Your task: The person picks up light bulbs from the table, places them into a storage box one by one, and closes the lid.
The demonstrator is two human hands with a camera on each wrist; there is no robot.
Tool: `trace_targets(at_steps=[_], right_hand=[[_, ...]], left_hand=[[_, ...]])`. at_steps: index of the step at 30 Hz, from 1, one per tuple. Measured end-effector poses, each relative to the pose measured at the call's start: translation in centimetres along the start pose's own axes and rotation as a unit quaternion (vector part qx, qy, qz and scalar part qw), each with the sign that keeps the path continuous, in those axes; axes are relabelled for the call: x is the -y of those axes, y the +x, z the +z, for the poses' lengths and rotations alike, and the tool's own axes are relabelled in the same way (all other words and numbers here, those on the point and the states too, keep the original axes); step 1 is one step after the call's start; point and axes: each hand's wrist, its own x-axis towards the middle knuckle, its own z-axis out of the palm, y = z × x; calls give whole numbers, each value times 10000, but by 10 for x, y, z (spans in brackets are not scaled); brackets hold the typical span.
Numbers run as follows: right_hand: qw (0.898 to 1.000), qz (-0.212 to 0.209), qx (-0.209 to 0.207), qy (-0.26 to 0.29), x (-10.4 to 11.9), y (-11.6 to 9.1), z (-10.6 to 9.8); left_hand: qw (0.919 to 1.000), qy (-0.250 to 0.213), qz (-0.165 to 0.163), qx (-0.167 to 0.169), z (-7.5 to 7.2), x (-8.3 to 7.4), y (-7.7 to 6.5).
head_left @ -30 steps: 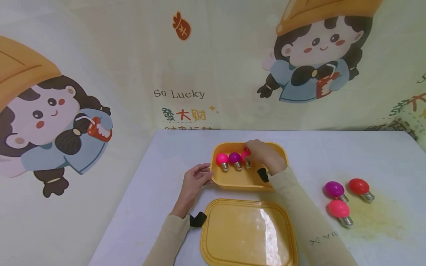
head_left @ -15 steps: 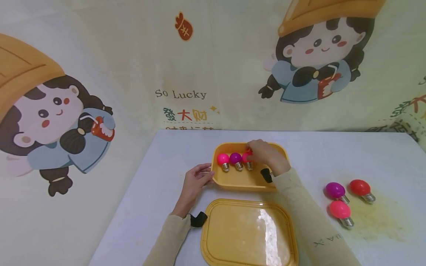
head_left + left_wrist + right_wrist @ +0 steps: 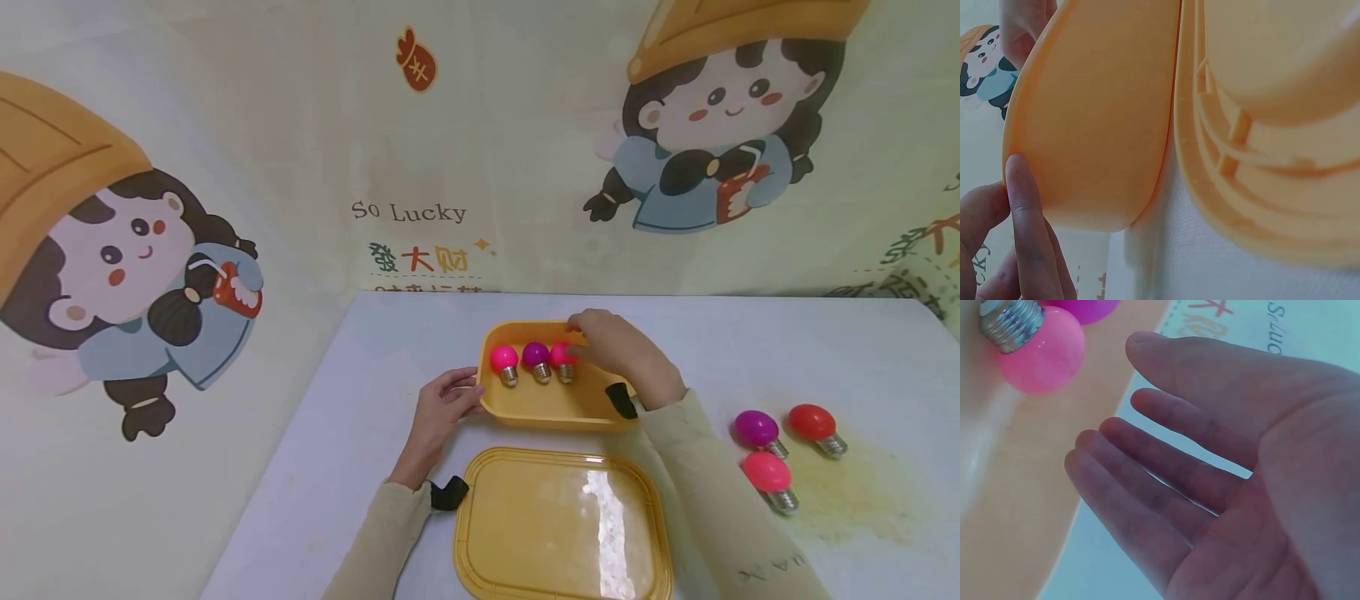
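Observation:
A yellow plastic box stands at the middle of the table with three light bulbs in a row inside. They are a pink bulb at left, a purple bulb and another pink bulb. My left hand grips the box's left end at the rim; in the left wrist view one fingertip lies against the outer wall. Over the box's right part is my right hand, holding nothing. Its fingers are extended and relaxed in the right wrist view, with the pink bulb apart from them.
In front of the box lies a yellow lid, near both sleeves. Right of the right arm rest a purple bulb, a red bulb and a pink bulb. A printed cloth hangs behind the table.
My right hand has let go of the rightmost bulb in the box and drawn back to the right. My left hand stays at the box's left end.

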Motion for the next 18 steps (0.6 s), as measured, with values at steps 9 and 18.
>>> trace_targets(at_steps=[9,18], right_hand=[[9993,-33,-347,-164,-4,-21,-3],[9970,-283,-677,-229,-11,-41,-4]], left_hand=[[10000,31,21,-25,0,0,0],[9999,100,12,-27,-1,3,3]])
